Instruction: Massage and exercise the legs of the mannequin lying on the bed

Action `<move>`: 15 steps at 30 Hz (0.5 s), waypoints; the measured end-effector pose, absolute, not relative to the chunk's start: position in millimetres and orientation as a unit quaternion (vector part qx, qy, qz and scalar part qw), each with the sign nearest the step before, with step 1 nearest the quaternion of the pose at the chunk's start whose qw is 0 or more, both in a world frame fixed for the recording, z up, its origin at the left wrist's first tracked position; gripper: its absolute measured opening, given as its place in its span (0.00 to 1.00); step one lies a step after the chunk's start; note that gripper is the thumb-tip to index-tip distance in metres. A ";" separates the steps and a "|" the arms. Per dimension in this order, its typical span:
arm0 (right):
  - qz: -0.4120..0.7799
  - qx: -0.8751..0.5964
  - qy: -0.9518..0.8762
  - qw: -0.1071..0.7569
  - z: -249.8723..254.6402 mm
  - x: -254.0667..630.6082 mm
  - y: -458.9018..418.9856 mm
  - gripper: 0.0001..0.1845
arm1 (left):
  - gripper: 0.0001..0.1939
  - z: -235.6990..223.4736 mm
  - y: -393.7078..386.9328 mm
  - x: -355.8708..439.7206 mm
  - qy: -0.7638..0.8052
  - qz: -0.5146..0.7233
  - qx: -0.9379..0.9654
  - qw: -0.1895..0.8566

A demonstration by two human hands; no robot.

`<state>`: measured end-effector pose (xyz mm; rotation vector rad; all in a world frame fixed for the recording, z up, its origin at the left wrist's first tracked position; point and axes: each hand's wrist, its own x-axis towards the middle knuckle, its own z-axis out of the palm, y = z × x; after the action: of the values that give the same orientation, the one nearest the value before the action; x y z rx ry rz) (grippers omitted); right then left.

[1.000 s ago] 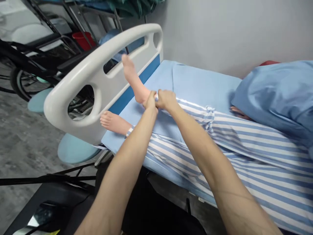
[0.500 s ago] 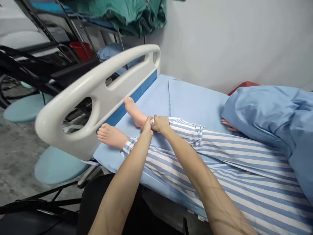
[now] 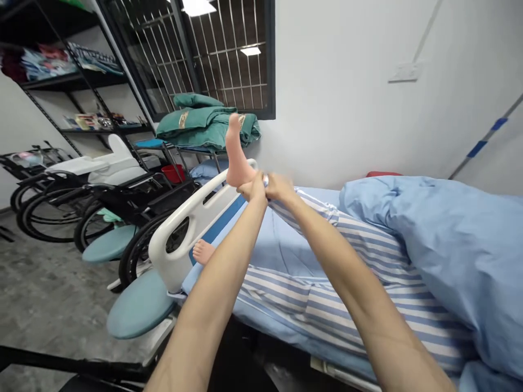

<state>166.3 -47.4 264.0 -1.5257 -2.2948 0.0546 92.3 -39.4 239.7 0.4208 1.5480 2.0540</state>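
Note:
A manikin in blue-and-white striped trousers point(image 3: 281, 286) lies on the bed's light-blue sheet point(image 3: 267, 239). One bare foot point(image 3: 236, 155) is up in the air with its toes pointing upward, higher than the footboard's top edge. Just below the heel, my left hand point(image 3: 254, 188) is wrapped round the ankle. Beside it, my right hand point(image 3: 281, 187) is closed on the same leg, over the trouser cuff. The other foot point(image 3: 203, 251) rests by the footboard, partly hidden behind my left forearm.
The white footboard point(image 3: 163, 231) stands at the bed's end. A blue quilt point(image 3: 441, 234) covers the manikin's upper part on the right. Round blue-green stools point(image 3: 141, 305), wheelchairs point(image 3: 51, 204) and folded green bedding point(image 3: 204, 122) are to the left, below a barred window.
Both hands have lifted the far leg off the mattress, its foot rising above the footboard. The view has tilted up, showing the window and shelves. The near leg stays down.

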 end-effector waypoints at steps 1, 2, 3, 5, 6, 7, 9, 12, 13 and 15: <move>0.015 -0.548 -0.810 0.209 280.8 179.5 -50.0 0.24 | 0.27 258.6 -40.1 104.9 0.579 0.758 0.159 0.257; 0.012 -0.555 -0.801 0.225 296.8 193.1 -52.6 0.24 | 0.30 277.5 -42.0 118.5 0.584 0.755 0.168 0.248; 0.008 -0.562 -0.791 0.240 312.0 207.0 -55.5 0.24 | 0.32 296.3 -45.5 132.7 0.583 0.754 0.188 0.237; -0.003 -0.574 -0.773 0.272 339.7 235.5 -62.6 0.23 | 0.37 331.9 -57.0 162.7 0.575 0.753 0.241 0.211; -0.009 -0.578 -0.764 0.288 351.8 249.2 -66.7 0.22 | 0.39 347.6 -64.6 177.4 0.569 0.752 0.269 0.197; -0.013 -0.581 -0.756 0.303 362.2 262.1 -70.9 0.22 | 0.39 361.2 -72.4 191.1 0.563 0.751 0.292 0.184; -0.015 -0.580 -0.746 0.328 377.4 282.5 -78.6 0.21 | 0.40 380.3 -85.7 212.2 0.552 0.750 0.323 0.168; -0.008 -0.572 -0.745 0.344 384.4 293.5 -83.2 0.21 | 0.39 387.5 -89.6 221.8 0.541 0.754 0.338 0.157; -0.006 -0.570 -0.747 0.344 382.6 291.5 -82.2 0.21 | 0.39 384.6 -86.0 218.9 0.539 0.756 0.337 0.154; -0.001 -0.570 -0.750 0.336 373.8 280.3 -77.3 0.21 | 0.40 372.2 -74.3 205.9 0.539 0.762 0.325 0.152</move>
<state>280.3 -77.3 373.8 -1.4855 -1.9548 -0.0016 205.9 -74.3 372.2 0.9314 1.5484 2.1871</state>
